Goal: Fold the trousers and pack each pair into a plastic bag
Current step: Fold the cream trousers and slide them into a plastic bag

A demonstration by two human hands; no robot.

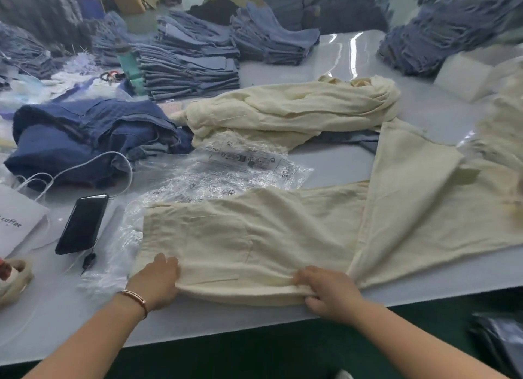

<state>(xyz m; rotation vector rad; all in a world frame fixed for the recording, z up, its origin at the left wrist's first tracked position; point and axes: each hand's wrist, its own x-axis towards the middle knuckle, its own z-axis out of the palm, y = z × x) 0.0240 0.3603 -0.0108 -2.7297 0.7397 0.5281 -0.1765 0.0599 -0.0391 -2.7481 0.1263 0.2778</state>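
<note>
One pair of cream trousers [254, 237] lies at the near edge of the white desk [325, 163], partly on top of clear plastic bags [226, 174]; the left hand [157, 279] grips its folded near edge on the left with curled fingers, and the right hand [329, 292] pinches the same edge further right. A second cream pair [297, 109] lies bunched behind, with a third cream heap at the right edge and one crumpled dark blue pair [85, 135] to the left. Of the print, only "coffee" on a white paper bag [17, 220] beside one black phone [82, 223] can be read; the print on the plastic is too small.

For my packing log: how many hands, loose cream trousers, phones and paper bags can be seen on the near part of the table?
Hands: 2 (left, right)
Cream trousers: 2 (held pair, bundled pair)
Phone: 1
Paper bag: 1
Total: 6
</note>
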